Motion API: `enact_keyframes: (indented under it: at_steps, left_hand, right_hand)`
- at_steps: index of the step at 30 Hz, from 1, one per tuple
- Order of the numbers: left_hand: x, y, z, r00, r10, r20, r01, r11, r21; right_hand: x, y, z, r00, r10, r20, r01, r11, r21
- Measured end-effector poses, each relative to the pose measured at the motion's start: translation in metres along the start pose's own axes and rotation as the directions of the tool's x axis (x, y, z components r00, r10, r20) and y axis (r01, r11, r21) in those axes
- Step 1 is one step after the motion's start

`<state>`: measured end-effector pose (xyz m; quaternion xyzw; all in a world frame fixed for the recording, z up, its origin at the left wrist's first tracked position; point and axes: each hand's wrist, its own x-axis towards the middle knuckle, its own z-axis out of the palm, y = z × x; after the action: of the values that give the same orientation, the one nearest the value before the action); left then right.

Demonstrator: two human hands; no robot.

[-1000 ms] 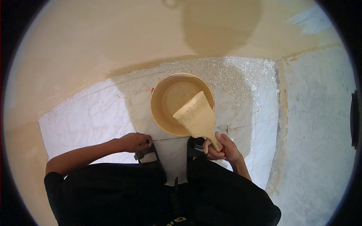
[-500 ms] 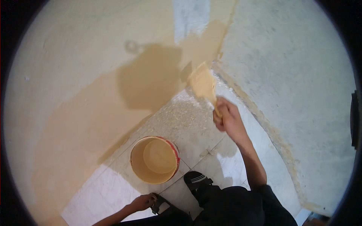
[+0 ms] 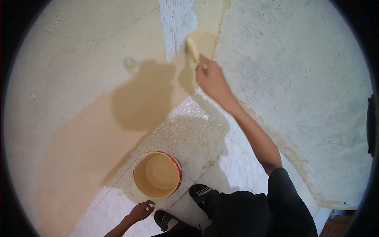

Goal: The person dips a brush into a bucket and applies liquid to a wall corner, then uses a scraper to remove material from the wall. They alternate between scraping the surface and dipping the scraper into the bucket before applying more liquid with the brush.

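Observation:
My right hand [image 3: 211, 79] grips the handle of a wide paint brush [image 3: 192, 49] loaded with beige paint. Its bristles press against the wall near the corner, at the edge of a bare grey strip [image 3: 176, 21]. My left hand [image 3: 140, 211] hovers low over the white floor tiles with fingers loosely spread, holding nothing, just in front of a bucket [image 3: 157, 175] of beige paint with a red rim.
The left wall [image 3: 79, 79] is coated in beige paint, darker and wet low down. The right wall [image 3: 300, 79] is bare grey plaster. My sandalled feet [image 3: 201, 191] stand on the dusty tiled floor [image 3: 189, 130] beside the bucket.
My right hand has lifted the brush out of the bucket and up to the wall near the corner. My left hand has come off my foot. The view has tilted up.

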<state>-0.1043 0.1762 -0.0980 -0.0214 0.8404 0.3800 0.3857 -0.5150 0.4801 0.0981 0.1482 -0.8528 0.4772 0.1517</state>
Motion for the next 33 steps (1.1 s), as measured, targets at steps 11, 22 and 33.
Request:
enact_keyframes:
  at_steps: [11, 22, 33]
  left_hand:
    - [-0.003, -0.001, 0.002, 0.993, -0.073, 0.088, 0.068, 0.996, 0.06]
    - [-0.001, -0.016, -0.002, 0.998, -0.052, 0.03, 0.05, 0.998, 0.045]
    - [0.011, 0.006, -0.004, 0.996, -0.026, 0.081, 0.024, 0.999, 0.032]
  right_hand:
    - [-0.031, -0.03, -0.004, 0.826, -0.195, 0.529, 0.005, 0.941, 0.339]
    - [0.066, 0.073, -0.077, 0.979, 0.203, 0.0, -0.203, 0.979, 0.005]
    - [-0.059, -0.056, 0.001, 0.943, -0.143, 0.299, 0.068, 0.966, 0.247]
